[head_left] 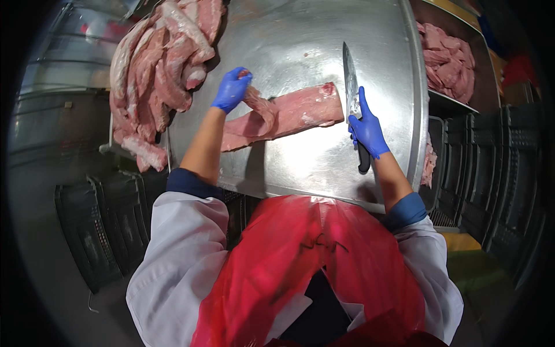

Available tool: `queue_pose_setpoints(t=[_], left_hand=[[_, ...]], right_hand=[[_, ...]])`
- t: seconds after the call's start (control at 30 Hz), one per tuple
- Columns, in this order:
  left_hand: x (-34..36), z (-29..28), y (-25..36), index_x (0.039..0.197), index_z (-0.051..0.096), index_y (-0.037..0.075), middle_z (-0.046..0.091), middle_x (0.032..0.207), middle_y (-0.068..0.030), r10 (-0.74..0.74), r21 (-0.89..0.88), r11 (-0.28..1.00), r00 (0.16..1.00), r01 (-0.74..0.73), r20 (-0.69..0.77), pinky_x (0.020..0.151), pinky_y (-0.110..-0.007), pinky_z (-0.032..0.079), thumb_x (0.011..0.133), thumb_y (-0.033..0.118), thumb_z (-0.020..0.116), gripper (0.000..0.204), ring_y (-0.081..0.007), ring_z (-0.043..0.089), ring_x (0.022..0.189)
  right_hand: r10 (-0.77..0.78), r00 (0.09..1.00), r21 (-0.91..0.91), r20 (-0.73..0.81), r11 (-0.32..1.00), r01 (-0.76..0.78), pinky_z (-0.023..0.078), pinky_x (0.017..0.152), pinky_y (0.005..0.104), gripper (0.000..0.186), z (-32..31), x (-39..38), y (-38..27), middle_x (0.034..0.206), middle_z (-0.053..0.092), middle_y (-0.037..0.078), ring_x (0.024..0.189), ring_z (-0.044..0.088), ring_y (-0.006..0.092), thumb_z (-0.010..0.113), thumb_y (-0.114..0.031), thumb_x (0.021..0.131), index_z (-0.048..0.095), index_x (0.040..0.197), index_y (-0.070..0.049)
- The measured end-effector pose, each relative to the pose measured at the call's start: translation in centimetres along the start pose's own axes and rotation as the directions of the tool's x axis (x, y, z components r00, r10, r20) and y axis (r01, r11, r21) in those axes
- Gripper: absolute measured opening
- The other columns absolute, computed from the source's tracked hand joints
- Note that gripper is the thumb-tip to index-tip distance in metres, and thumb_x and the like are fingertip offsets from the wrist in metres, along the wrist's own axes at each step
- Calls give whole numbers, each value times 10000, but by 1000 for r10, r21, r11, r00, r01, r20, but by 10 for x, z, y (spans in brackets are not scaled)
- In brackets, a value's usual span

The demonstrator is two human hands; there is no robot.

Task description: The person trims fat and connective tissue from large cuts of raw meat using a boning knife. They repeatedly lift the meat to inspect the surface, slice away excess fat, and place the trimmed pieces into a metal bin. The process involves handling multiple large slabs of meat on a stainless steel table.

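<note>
On the steel work surface [277, 34] lies a long pale pink piece of meat [312, 107]. My blue-gloved left hand [231, 89] is closed on the end of a thin strip of meat [260, 107], raised over the long piece’s left part. My blue-gloved right hand [365, 133] grips a large knife [349, 69] by its black handle, index finger stretched along it, with the blade pointing away from me just right of the meat. The tip of the strip is partly hidden in my left fingers.
A heap of meat pieces [156, 69] covers the surface’s left side. At the right stands a bin of cut meat [448, 63], with more meat [428, 165] lower down beside the edge. Dark plastic crates [92, 231] are stacked at left and right [480, 173].
</note>
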State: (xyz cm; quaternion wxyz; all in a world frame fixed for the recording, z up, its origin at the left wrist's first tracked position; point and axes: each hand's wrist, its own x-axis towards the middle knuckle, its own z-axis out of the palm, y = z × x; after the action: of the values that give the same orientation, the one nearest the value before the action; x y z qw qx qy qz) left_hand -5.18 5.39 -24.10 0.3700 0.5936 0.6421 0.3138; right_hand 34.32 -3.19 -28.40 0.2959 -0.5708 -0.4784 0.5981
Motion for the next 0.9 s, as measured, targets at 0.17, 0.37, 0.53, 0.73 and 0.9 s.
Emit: queue_pose_setpoints(t=[0.17, 0.37, 0.53, 0.73, 0.9], left_hand=[[-42, -75, 64, 918, 640, 22, 595, 811, -10, 176, -200, 951, 943, -237, -282, 692, -252, 437, 927, 111, 592, 102, -95, 535, 759], [-54, -160, 121, 982, 607, 59, 579, 881, -18, 279, -106, 937, 895, -334, -349, 707, -249, 434, 980, 157, 533, 123, -119, 543, 789], [-49, -158, 156, 912, 597, 91, 530, 814, 24, 337, -294, 849, 878, -439, -339, 679, -248, 420, 952, 97, 554, 59, -92, 497, 742], [-75, -172, 158, 917, 624, 56, 561, 768, 14, 381, -349, 775, 830, -527, -406, 637, -238, 419, 945, 121, 570, 89, -93, 515, 686], [-116, -184, 178, 918, 630, 35, 567, 758, 2, 375, -366, 741, 799, -563, -471, 624, -248, 426, 938, 120, 575, 103, -98, 525, 675]], right_hand=[[29, 950, 54, 309, 997, -48, 533, 469, 325, 857, 83, 39, -21, 738, 609, 97, 520, 566, 146, 534, -55, 932, 105, 1615, -345], [97, 851, 25, 516, 991, -128, 531, 460, 360, 868, 239, 74, -41, 760, 620, 120, 525, 578, 171, 490, -33, 904, 78, 1624, -290], [98, 827, -45, 554, 995, -88, 524, 453, 359, 878, 305, 68, -43, 793, 630, 149, 528, 594, 188, 480, -17, 896, 28, 1626, -202], [171, 798, -77, 577, 985, -155, 505, 447, 328, 839, 294, -8, -12, 688, 593, 84, 485, 573, 161, 491, -35, 939, 43, 1626, -214], [50, 849, -8, 526, 999, -54, 498, 454, 325, 799, 360, 34, -15, 705, 612, 107, 503, 583, 166, 507, -34, 954, 91, 1624, -163]])
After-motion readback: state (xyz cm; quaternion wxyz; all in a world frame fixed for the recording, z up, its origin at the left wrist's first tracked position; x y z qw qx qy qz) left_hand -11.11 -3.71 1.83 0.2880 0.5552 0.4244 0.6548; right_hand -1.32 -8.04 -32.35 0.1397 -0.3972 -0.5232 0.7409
